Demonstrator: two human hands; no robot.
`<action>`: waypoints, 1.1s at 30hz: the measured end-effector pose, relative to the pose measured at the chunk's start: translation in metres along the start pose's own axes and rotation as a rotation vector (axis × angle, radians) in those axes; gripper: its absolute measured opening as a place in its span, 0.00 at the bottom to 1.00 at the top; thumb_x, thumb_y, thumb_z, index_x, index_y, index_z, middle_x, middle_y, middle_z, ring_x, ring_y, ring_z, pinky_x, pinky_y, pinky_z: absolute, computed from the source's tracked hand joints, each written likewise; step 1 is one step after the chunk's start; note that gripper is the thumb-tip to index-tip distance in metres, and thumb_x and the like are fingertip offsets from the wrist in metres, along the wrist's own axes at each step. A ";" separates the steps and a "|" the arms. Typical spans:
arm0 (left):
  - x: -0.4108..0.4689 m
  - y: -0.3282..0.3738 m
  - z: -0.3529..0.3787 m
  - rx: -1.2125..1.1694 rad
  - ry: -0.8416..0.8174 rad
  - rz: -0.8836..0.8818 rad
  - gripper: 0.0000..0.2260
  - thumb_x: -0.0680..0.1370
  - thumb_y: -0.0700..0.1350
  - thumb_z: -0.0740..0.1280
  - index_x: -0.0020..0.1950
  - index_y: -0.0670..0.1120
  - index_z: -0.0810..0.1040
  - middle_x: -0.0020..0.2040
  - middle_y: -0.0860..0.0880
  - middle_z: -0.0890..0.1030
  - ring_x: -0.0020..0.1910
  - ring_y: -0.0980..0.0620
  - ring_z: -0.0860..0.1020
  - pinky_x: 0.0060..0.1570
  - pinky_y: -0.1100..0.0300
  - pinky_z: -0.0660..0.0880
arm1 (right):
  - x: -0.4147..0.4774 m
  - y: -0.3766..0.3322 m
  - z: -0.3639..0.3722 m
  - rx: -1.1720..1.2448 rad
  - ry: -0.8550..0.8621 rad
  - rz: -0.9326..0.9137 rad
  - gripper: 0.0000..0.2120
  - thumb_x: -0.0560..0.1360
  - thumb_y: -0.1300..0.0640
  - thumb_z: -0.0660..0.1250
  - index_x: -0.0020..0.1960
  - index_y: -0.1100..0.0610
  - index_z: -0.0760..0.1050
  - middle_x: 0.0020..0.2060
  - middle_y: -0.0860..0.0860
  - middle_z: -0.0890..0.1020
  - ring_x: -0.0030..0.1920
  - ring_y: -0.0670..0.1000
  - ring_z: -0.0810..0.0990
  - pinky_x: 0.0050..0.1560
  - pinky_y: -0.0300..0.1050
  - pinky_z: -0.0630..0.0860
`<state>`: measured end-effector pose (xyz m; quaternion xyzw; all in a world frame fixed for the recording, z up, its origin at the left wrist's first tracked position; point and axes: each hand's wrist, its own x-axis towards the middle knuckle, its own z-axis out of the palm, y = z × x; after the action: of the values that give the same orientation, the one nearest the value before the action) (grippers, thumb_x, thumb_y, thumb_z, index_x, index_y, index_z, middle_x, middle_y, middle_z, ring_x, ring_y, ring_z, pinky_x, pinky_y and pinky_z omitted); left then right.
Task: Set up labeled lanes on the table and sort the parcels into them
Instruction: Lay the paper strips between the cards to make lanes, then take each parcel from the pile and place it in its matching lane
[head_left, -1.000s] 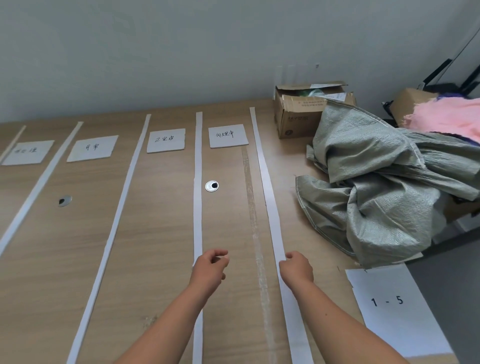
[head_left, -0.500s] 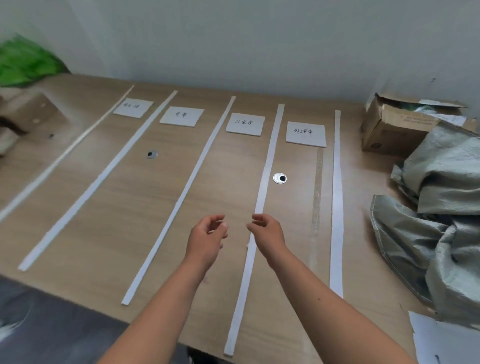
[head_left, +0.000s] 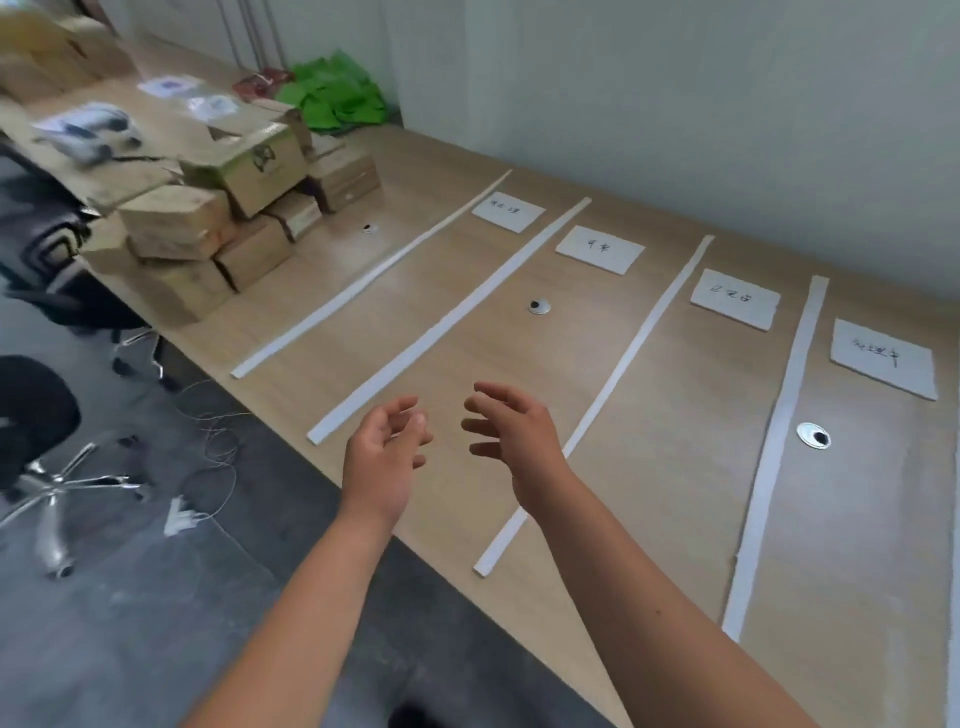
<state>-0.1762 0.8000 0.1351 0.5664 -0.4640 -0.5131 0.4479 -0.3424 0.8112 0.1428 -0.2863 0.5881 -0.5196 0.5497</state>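
Several white paper strips (head_left: 447, 322) run across the wooden table (head_left: 649, 493) and split it into lanes. A white handwritten label card lies at the far end of each lane, among them one card (head_left: 507, 211) at the left, another card (head_left: 600, 249) beside it and a third card (head_left: 735, 298). A pile of brown cardboard parcels (head_left: 223, 228) stands at the table's left end. My left hand (head_left: 384, 457) and my right hand (head_left: 511, 436) hover above the table's near edge, both empty with fingers spread.
A green bag (head_left: 335, 93) lies behind the parcels by the wall. Round cable grommets (head_left: 539, 306) sit in the tabletop. An office chair base (head_left: 57, 483) and loose wires (head_left: 213, 441) are on the grey floor at left. More packages (head_left: 88, 130) lie further left.
My view has swung left, from the grey sack and open box to the parcel pile. Both hands left the strips, moved left with the view, and opened their fingers.
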 end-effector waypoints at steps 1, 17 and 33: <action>0.009 0.007 -0.027 -0.014 0.037 0.026 0.07 0.85 0.48 0.69 0.62 0.56 0.81 0.59 0.51 0.86 0.55 0.51 0.85 0.55 0.51 0.83 | 0.003 -0.003 0.030 0.020 -0.027 -0.005 0.12 0.82 0.53 0.71 0.64 0.51 0.82 0.56 0.52 0.87 0.55 0.53 0.88 0.56 0.56 0.85; 0.105 0.044 -0.289 -0.152 0.442 0.111 0.08 0.85 0.46 0.67 0.62 0.55 0.82 0.58 0.54 0.87 0.57 0.53 0.86 0.58 0.48 0.82 | 0.073 -0.024 0.327 0.021 -0.342 -0.026 0.14 0.83 0.52 0.70 0.68 0.52 0.81 0.62 0.51 0.85 0.62 0.53 0.85 0.63 0.59 0.83; 0.347 0.053 -0.360 -0.042 0.423 -0.032 0.09 0.84 0.44 0.69 0.63 0.53 0.83 0.61 0.53 0.86 0.62 0.52 0.84 0.62 0.46 0.82 | 0.295 -0.034 0.458 0.036 -0.215 0.136 0.07 0.82 0.52 0.71 0.60 0.47 0.82 0.57 0.48 0.85 0.61 0.50 0.84 0.63 0.56 0.83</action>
<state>0.1937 0.4598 0.1560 0.6594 -0.3398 -0.3994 0.5387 0.0136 0.3972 0.1375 -0.2900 0.5345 -0.4580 0.6484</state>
